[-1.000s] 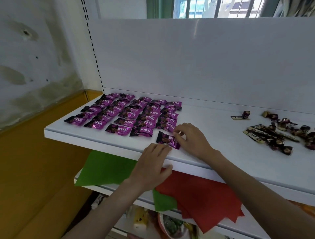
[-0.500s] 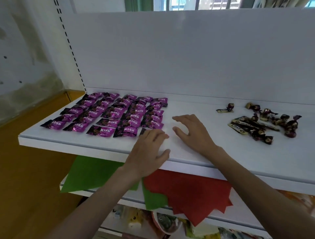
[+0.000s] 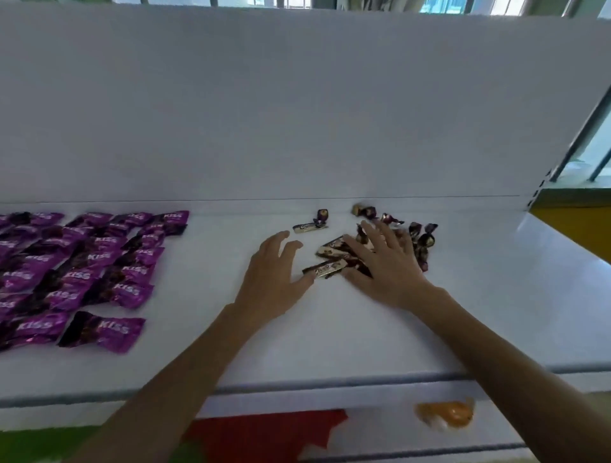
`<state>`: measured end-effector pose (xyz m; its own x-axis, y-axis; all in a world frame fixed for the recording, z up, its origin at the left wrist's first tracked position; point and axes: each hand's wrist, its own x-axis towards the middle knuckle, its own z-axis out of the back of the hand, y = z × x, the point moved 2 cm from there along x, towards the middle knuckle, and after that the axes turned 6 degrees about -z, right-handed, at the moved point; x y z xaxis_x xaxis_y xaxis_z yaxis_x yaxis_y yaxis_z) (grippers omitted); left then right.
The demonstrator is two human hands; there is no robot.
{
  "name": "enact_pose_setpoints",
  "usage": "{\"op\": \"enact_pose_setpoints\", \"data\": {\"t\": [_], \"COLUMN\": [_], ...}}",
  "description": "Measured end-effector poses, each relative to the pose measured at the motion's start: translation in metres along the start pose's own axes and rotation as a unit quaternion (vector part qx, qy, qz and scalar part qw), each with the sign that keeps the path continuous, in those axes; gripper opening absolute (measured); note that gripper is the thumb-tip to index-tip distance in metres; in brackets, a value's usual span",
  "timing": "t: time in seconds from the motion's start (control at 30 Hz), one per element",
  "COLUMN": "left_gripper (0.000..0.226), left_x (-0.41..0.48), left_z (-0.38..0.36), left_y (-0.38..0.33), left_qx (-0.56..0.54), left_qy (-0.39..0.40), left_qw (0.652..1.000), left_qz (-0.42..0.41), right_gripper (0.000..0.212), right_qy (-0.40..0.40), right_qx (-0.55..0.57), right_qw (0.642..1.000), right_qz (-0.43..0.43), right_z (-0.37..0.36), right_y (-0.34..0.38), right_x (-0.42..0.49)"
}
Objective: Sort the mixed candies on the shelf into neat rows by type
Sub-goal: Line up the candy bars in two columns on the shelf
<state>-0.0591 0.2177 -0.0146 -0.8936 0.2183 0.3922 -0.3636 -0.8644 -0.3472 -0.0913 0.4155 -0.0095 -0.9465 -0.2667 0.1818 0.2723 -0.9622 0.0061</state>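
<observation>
White shelf (image 3: 496,314), white back panel (image 3: 297,115) — purple rows (image 3: 99,257) left, mixed pile (image 3: 425,239) right, open strip between. At the pile, left grip (image 3: 271,281) and right grip (image 3: 386,264) lie fingers spread.

Red sheet (image 3: 264,436), green sheet (image 3: 39,444), orange packet (image 3: 444,413)

You can pass over the bare shelf (image 3: 330,330) between purple candies (image 3: 99,264) left and mixed pile (image 3: 331,248) right; back panel (image 3: 297,115) blocks the far side

We log bright, even daylight from the far windows (image 3: 443,4), pale sheen on the shelf (image 3: 542,241) at right, faint soft shadows, overall motion blur, wide-angle bending at edges.
</observation>
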Motion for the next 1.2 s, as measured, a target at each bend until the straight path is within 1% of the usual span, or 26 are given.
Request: {"op": "enact_pose_setpoints", "data": {"t": [0.1, 0.2, 0.3, 0.37, 0.43, 0.53, 0.63, 0.77, 0.83, 0.93, 0.97, 1.03, 1.1, 1.13, 1.17, 1.2], "left_gripper": [0.072, 0.088, 0.096, 0.095, 0.091, 0.089, 0.086, 0.081, 0.079, 0.078, 0.079, 0.079, 0.069, 0.061, 0.054, 0.050], "left_x": [0.041, 0.071, 0.092, 0.105, 0.117, 0.133, 0.142, 0.151, 0.152, 0.147, 0.145, 0.140, 0.135, 0.132, 0.128, 0.123], "left_z": [-0.026, -0.043, -0.053, -0.062, -0.073, -0.088, -0.095, -0.105, -0.115, -0.125, -0.126, -0.121, -0.110, -0.103, -0.097, -0.091], "left_y": [-0.001, 0.003, -0.001, -0.010, -0.023, -0.043, -0.059, -0.084, -0.102, -0.127, -0.132, -0.135, -0.131, -0.127, -0.124, -0.121], "left_qx": [0.006, 0.049, 0.073, 0.073, 0.078, 0.050, 0.020, -0.014, -0.037, -0.064, -0.076, -0.115, -0.144, -0.141, -0.129, -0.113], "left_qy": [0.051, 0.115, 0.153, 0.163, 0.179, 0.185, 0.189, 0.189, 0.199, 0.214, 0.215, 0.192, 0.131, 0.095, 0.062, 0.042], "left_qw": [0.997, 0.987, 0.979, 0.979, 0.978, 0.981, 0.982, 0.981, 0.977, 0.969, 0.968, 0.971, 0.979, 0.984, 0.988, 0.991], "left_qz": [0.050, 0.104, 0.118, 0.100, 0.075, 0.026, 0.005, -0.033, -0.064, -0.105, -0.105, -0.084, -0.064, -0.060, -0.058, -0.059], "right_gripper": [0.074, 0.076, 0.081, 0.080, 0.075, 0.069, 0.066, 0.067, 0.071, 0.091, 0.092, 0.085, 0.080, 0.084, 0.088, 0.088], "right_qy": [0.004, 0.016, 0.051, 0.074, 0.089, 0.102, 0.107, 0.068, 0.068, 0.072, 0.068, 0.063, 0.066, 0.062, 0.046, 0.022], "right_qx": [-0.009, -0.008, 0.001, 0.018, 0.053, 0.088, 0.094, 0.114, 0.119, 0.109, 0.110, 0.109, 0.105, 0.107, 0.115, 0.128], "right_qw": [1.000, 1.000, 0.998, 0.997, 0.994, 0.989, 0.988, 0.991, 0.991, 0.991, 0.992, 0.992, 0.992, 0.992, 0.992, 0.991], "right_qz": [-0.010, -0.016, -0.025, -0.013, 0.019, 0.062, 0.061, 0.028, 0.015, 0.013, 0.012, 0.006, 0.000, 0.001, 0.008, 0.023], "right_z": [-0.002, -0.004, -0.005, -0.006, -0.007, -0.009, -0.012, -0.010, -0.006, -0.001, -0.001, 0.001, 0.003, 0.005, 0.008, 0.012], "right_y": [-0.037, -0.069, -0.095, -0.105, -0.109, -0.111, -0.120, -0.149, -0.169, -0.190, -0.195, -0.201, -0.205, -0.206, -0.205, -0.202], "right_x": [0.017, 0.034, 0.051, 0.064, 0.077, 0.092, 0.098, 0.087, 0.075, 0.054, 0.047, 0.037, 0.030, 0.028, 0.025, 0.023]}}
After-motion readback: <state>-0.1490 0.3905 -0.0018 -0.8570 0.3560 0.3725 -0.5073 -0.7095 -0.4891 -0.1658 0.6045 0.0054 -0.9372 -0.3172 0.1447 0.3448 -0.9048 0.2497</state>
